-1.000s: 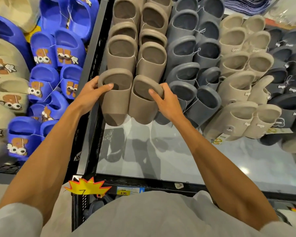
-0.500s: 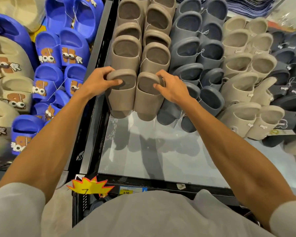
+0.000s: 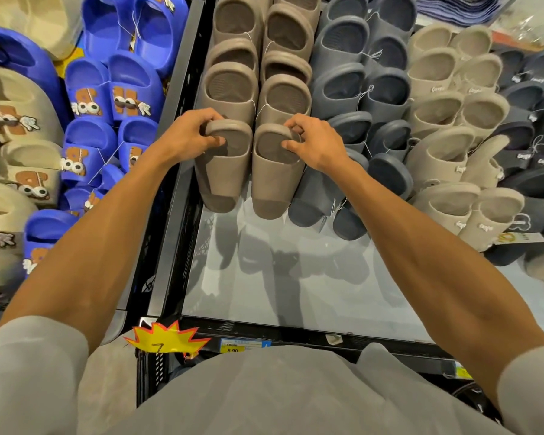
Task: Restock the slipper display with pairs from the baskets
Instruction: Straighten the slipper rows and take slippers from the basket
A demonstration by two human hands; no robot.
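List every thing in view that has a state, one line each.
left hand, grips the left taupe slipper at its heel rim.
right hand, grips the right taupe slipper at its heel rim.
left taupe slipper, stands toe-down, leaning on the taupe row.
right taupe slipper, toe-down, close beside it.
dark grey slippers, stacked in overlapping rows.

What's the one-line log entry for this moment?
state: pair at front of taupe row | left hand: grips left taupe foam slipper by top rim | right hand: grips right taupe foam slipper by top rim
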